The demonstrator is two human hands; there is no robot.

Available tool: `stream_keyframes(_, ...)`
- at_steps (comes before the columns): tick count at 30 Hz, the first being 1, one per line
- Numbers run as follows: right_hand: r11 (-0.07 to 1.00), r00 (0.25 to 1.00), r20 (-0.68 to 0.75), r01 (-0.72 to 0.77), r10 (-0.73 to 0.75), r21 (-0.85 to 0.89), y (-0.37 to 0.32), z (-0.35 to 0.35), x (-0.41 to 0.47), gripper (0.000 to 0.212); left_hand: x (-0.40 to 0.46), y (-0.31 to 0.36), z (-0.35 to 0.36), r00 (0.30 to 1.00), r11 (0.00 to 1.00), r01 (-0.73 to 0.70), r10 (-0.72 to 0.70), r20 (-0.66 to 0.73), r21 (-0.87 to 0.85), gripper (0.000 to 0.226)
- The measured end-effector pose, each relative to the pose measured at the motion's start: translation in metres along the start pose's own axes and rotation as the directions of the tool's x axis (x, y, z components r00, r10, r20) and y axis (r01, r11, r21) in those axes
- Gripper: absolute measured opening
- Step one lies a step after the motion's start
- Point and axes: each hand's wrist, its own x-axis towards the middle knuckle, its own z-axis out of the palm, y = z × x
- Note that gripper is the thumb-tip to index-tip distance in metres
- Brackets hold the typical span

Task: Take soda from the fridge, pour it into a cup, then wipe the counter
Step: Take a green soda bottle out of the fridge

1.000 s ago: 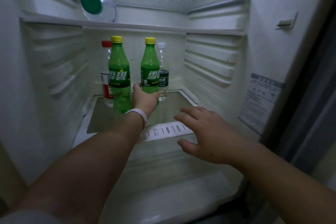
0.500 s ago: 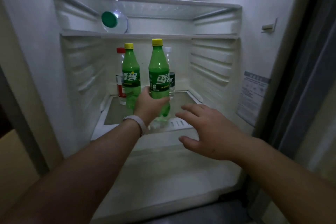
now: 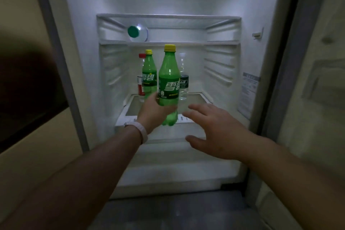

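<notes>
Soda, the nearer green bottle (image 3: 169,87), sits at the centre of the frame, upright and lifted clear of the glass shelf (image 3: 194,99), its base hanging in front of the shelf's front lip. The left hand (image 3: 155,111) grips it low on the body, fingers wrapped round below the label; a low grip like this probably suits drawing it straight out under the upper shelf (image 3: 168,43) without knocking the cap. A pale wristband (image 3: 139,129) shows on that wrist.

The right hand (image 3: 211,129) hovers just right of the bottle's base with fingers spread and nothing in it, not touching the bottle. I judge it is poised either to steady the bottle or to go for the door, which lies off to the right edge of the frame.

Behind, left of centre, a second green bottle (image 3: 148,76) stands on the glass shelf, with a red-capped bottle (image 3: 141,80) partly hidden behind it. A clear water bottle (image 3: 183,80) stands right of the held one, at the back. On the upper shelf a clear bottle (image 3: 137,32) lies on its side, green cap toward the camera, likely because it would not fit standing there.

No cup or table is visible, so pouring and wiping are not yet begun; the fetching step looks nearly finished.
</notes>
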Motion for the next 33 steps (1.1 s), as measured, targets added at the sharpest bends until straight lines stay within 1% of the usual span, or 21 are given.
stream_keyframes(3,1.000,1.000,0.001,0.013,-0.013,0.023,-0.007,0.000,-0.014,0.076,-0.023,0.009,-0.006,0.999,0.999,-0.012,0.014,-0.046,0.041,0.039)
stream_keyframes(6,0.998,0.998,0.032,0.057,-0.058,0.029,-0.015,-0.002,-0.030,0.070,-0.052,0.015,-0.012,0.997,0.994,-0.019,0.027,-0.076,0.107,0.031)
stream_keyframes(8,0.994,0.994,0.049,0.091,-0.094,0.054,-0.020,-0.002,-0.040,0.068,-0.070,0.013,-0.018,0.996,0.994,-0.009,0.019,-0.091,0.108,0.033)
stream_keyframes(11,0.989,0.990,0.039,0.130,-0.133,0.075,-0.031,-0.003,-0.051,0.069,-0.097,0.010,-0.027,0.990,0.992,0.036,-0.019,-0.137,0.119,0.036)
stream_keyframes(14,0.987,0.989,0.043,0.141,-0.145,0.076,-0.044,-0.005,-0.065,0.068,-0.120,0.011,-0.037,0.986,0.989,0.067,-0.046,-0.157,0.129,0.037)
stream_keyframes(19,0.986,0.989,0.042,0.141,-0.145,0.087,-0.058,-0.015,-0.081,0.068,-0.146,0.018,-0.052,0.980,0.992,0.070,-0.049,-0.191,0.108,0.043)
stream_keyframes(22,0.988,0.991,0.016,0.130,-0.132,0.079,-0.067,-0.021,-0.091,0.068,-0.159,0.022,-0.062,0.982,0.991,0.073,-0.051,-0.184,0.112,0.044)
stream_keyframes(27,0.992,0.993,0.038,0.106,-0.109,0.073,-0.094,-0.029,-0.112,0.066,-0.196,0.034,-0.080,0.988,0.995,0.050,-0.036,-0.149,0.091,0.042)
stream_keyframes(33,0.996,0.997,0.052,0.050,-0.053,0.070,-0.137,-0.039,-0.149,0.068,-0.257,0.049,-0.106,0.999,1.000,0.010,-0.009,-0.049,0.014,0.041)
